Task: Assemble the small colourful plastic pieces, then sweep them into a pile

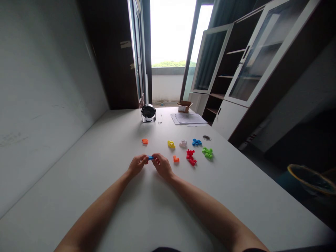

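Between my two hands is a small blue plastic piece [150, 158], pinched at both ends just above the white table. My left hand [138, 164] grips its left end, and a bit of red shows under those fingertips. On the right end, my right hand [161, 165] has its fingers closed. One orange piece [176, 159] lies just right of my right hand; another orange piece [145, 141] rests beyond my left hand. Farther right are small groups of yellow [171, 144], whitish [183, 143], blue [196, 142], red [191, 157] and green pieces [207, 152].
At the table's far end stand a round black device on a silver stand [148, 113] and an open cardboard box [184, 106] behind papers [190, 119]. A round cable hole [207, 138] is near the right edge. A wall borders the table's left side.
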Demonstrator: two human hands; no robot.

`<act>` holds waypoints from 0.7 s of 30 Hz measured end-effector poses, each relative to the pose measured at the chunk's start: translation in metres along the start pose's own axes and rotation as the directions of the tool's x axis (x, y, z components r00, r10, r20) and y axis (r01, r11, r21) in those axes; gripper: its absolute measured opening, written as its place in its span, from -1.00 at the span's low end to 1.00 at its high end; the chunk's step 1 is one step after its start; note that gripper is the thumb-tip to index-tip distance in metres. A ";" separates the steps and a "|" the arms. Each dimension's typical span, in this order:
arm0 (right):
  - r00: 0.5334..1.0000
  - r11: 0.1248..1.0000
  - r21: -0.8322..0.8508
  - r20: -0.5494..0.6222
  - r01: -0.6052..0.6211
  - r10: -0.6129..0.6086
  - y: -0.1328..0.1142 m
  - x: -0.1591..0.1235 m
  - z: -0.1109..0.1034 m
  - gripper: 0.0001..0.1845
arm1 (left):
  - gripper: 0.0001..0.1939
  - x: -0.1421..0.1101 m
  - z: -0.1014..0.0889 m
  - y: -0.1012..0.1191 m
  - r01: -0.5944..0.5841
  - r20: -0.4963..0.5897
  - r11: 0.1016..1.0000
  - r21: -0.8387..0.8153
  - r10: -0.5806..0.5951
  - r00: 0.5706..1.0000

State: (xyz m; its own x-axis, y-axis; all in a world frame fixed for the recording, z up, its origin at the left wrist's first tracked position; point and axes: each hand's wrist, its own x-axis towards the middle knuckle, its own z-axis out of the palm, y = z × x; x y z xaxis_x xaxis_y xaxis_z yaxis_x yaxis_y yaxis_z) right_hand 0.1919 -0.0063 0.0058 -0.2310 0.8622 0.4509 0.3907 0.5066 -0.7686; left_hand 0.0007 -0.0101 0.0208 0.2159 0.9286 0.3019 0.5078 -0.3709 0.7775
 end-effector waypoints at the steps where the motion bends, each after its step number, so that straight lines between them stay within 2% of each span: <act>1: 1.000 1.000 -0.001 0.003 0.000 0.000 0.000 0.000 0.000 -0.81 | -0.47 0.000 0.000 0.000 0.002 0.001 1.000 -0.001 -0.002 1.000; 15: 0.997 1.000 -0.010 0.075 0.023 -0.022 -0.005 -0.001 -0.002 -0.88 | -0.44 -0.001 0.003 -0.007 0.022 0.011 1.000 -0.013 -0.021 1.000; 21: 0.997 1.000 -0.015 0.071 0.025 -0.024 -0.005 -0.001 -0.002 -0.90 | -0.44 0.000 0.003 -0.008 0.017 0.023 1.000 -0.006 -0.016 1.000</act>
State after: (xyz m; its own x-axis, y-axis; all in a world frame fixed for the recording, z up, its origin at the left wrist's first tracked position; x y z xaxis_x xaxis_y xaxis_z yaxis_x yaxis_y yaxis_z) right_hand 0.1922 -0.0100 0.0103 -0.3029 0.8475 0.4359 0.3978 0.5280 -0.7503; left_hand -0.0010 -0.0076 0.0133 0.2268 0.9340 0.2761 0.5064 -0.3553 0.7857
